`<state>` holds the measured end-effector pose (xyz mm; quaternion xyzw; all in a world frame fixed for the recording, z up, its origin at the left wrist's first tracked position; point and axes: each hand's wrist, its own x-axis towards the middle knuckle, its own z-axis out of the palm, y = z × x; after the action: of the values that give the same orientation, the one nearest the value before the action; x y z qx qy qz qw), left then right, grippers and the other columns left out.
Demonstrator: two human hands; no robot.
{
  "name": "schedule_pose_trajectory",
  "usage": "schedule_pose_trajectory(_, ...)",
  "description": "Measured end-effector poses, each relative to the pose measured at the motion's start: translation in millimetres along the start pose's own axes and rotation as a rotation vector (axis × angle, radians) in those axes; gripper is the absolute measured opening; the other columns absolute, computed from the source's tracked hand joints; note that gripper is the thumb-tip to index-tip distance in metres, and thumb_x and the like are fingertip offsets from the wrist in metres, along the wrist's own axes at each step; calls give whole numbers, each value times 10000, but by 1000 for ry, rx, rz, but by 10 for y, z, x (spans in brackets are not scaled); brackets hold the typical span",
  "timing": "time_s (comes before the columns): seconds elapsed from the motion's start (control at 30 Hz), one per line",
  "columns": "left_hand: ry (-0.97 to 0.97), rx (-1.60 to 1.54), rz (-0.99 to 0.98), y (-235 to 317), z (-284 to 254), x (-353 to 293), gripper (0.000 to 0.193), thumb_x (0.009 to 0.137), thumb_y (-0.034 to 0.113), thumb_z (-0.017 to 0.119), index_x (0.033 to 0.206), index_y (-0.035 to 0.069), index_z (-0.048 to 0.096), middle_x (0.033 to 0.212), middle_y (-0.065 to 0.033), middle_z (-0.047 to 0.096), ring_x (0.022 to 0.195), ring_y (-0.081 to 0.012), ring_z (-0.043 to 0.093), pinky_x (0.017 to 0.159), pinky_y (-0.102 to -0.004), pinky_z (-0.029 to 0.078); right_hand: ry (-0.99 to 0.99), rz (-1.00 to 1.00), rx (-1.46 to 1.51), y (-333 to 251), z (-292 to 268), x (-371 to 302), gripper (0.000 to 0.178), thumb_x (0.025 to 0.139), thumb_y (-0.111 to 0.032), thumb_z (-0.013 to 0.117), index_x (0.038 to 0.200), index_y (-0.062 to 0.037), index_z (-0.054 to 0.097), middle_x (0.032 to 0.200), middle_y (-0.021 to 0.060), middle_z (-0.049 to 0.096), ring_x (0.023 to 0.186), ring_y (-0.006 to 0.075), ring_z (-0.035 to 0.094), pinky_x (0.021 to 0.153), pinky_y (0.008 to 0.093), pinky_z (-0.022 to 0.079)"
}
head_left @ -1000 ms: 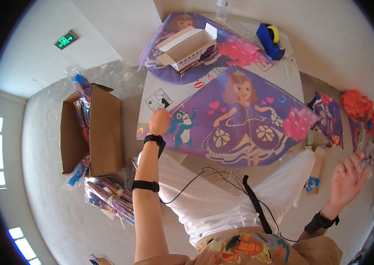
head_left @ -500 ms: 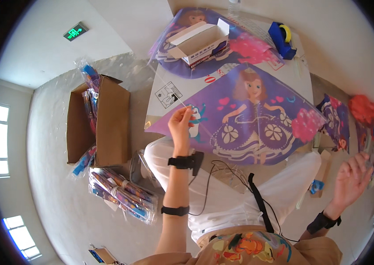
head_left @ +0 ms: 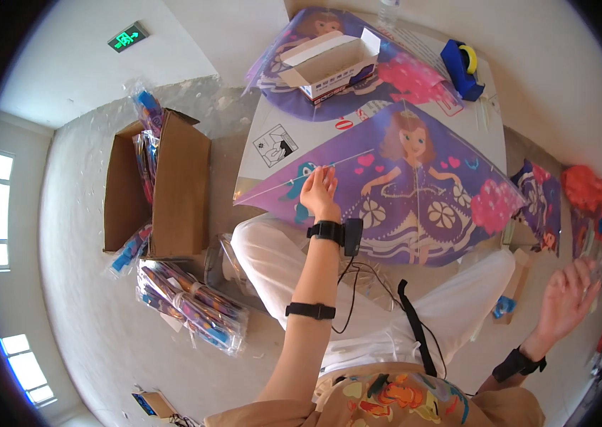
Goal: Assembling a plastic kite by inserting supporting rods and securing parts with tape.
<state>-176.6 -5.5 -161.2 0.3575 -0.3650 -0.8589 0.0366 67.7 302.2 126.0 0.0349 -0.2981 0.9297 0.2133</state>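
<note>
A purple kite sail (head_left: 425, 199) printed with a princess in a gown lies on the white table in front of me. My left hand (head_left: 321, 193) is closed, pinching a thin white rod (head_left: 269, 188) that slants over the sail's left part. The rod's lower end lies by the sail's left corner. Off to the right, away from the table, my right hand (head_left: 566, 299) has bent fingers drawn together. Something clear and shiny shows at its fingertips, too indistinct to name.
Another kite sail (head_left: 280, 85) lies at the table's back, under an open white box (head_left: 336, 67). A blue tape dispenser (head_left: 463, 70) stands back right. At left, a cardboard box (head_left: 181, 186) holds wrapped kites; more packs (head_left: 194, 302) lie on the floor. A red bag (head_left: 585, 191) is far right.
My left hand has moved right over the sail with the rod, which now lies at a flatter slant towards the left corner. The right hand stays nearly in place.
</note>
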Motion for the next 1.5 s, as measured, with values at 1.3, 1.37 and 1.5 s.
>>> schedule_pose_trajectory(1.3,-56,1630,1149,568,-432,476,111,784,39,604,881,75,643,940,-84,591,949,-289,556,802,-393,459,59,21,-5,152,-111,-19,213,1011,-200,445,1151,-54,375,895,23,415,719,109,417,709,297,318)
schedule_pose_trajectory(1.37,-81,1555,1122,577,-456,501,68,797,59,616,856,79,644,913,-86,596,922,-296,560,772,-398,472,61,14,-12,142,-114,-23,215,1011,-197,445,1154,-52,374,893,22,415,719,109,417,709,297,318)
schedule_pose_trajectory(1.5,-84,1543,1123,600,-478,527,42,810,82,624,847,79,644,889,-91,598,897,-303,564,747,-405,481,58,13,-21,127,-129,-40,211,1009,-195,449,1149,-55,375,892,21,415,720,110,419,708,298,318)
